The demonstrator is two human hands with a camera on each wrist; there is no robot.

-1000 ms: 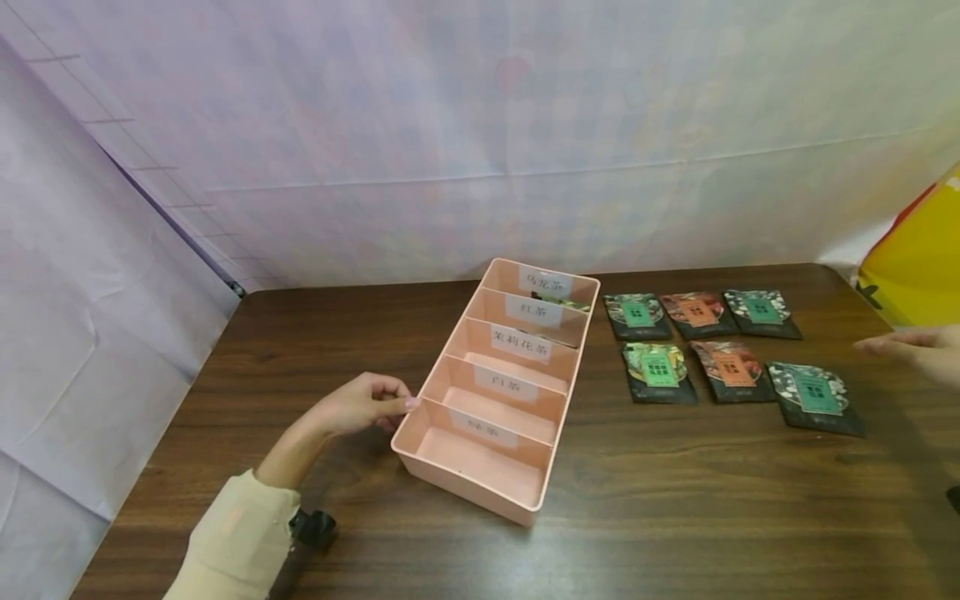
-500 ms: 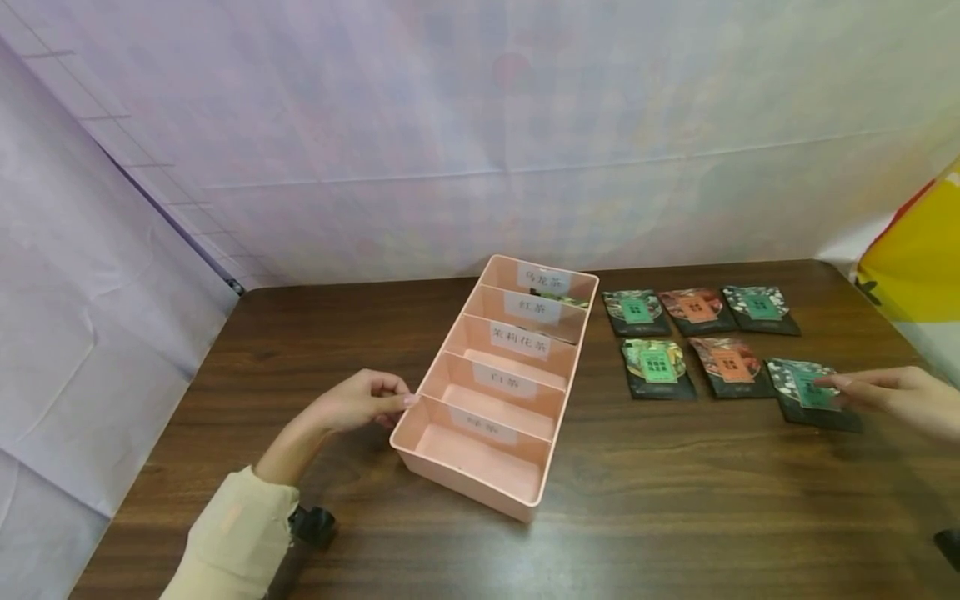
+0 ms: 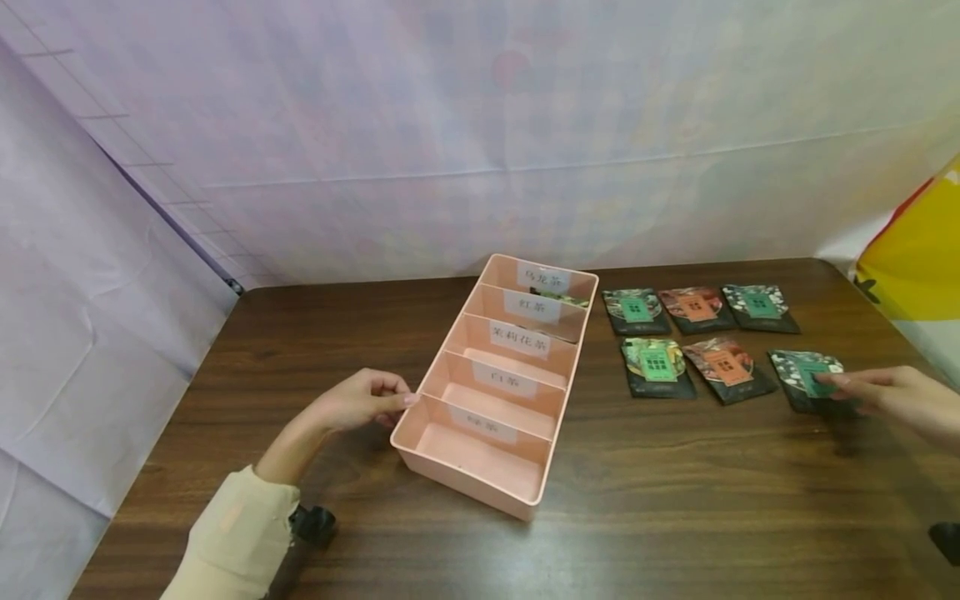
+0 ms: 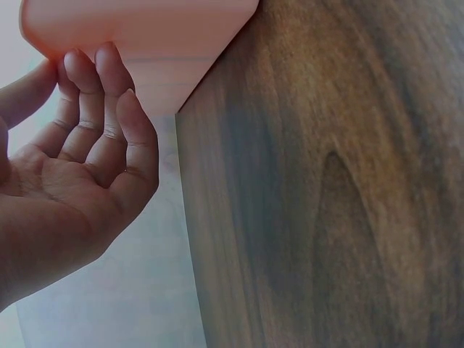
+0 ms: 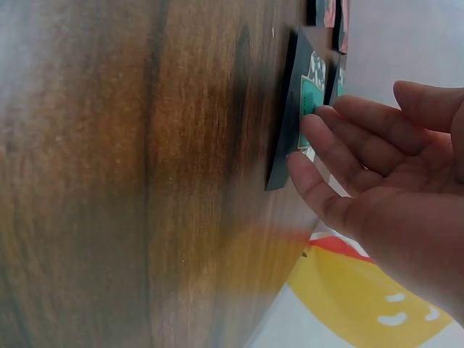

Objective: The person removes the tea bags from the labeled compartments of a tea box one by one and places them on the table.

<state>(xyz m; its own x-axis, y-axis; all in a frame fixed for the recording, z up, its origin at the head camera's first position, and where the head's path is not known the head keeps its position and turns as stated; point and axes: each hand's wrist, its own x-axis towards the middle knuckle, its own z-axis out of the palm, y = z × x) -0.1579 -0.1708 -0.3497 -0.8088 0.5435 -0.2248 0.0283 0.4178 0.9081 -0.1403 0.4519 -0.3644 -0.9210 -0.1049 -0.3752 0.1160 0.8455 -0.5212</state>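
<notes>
Fingers of the left hand (image 3: 363, 404) pinch the rim of the pink box (image 3: 468, 488); those of the right hand (image 3: 896, 396), slightly apart, touch the sachet (image 3: 802, 377) at the box's three o'clock. Light, flat pressure should spare the orange-labelled packet (image 3: 729, 368) at its nine.

At the centre of the frame, my tray (image 3: 480, 462) is plain pale pink, and its labels (image 3: 543, 278) are whitish with dark characters. To the right, the orange-panelled sachets (image 3: 701, 309), the bright green-panelled sachet (image 3: 660, 368) and the teal-panelled sachets (image 3: 763, 309) have blackish bottoms; two teal ones show white floral spots. The table (image 3: 637, 492) is brown with darker grain. My sleeve (image 3: 236, 525), lower left, is cream. Above, the backdrop (image 3: 420, 125) is pale lilac, faintly checked; the cloth (image 3: 918, 262), far right, is yellow with red edge.
</notes>
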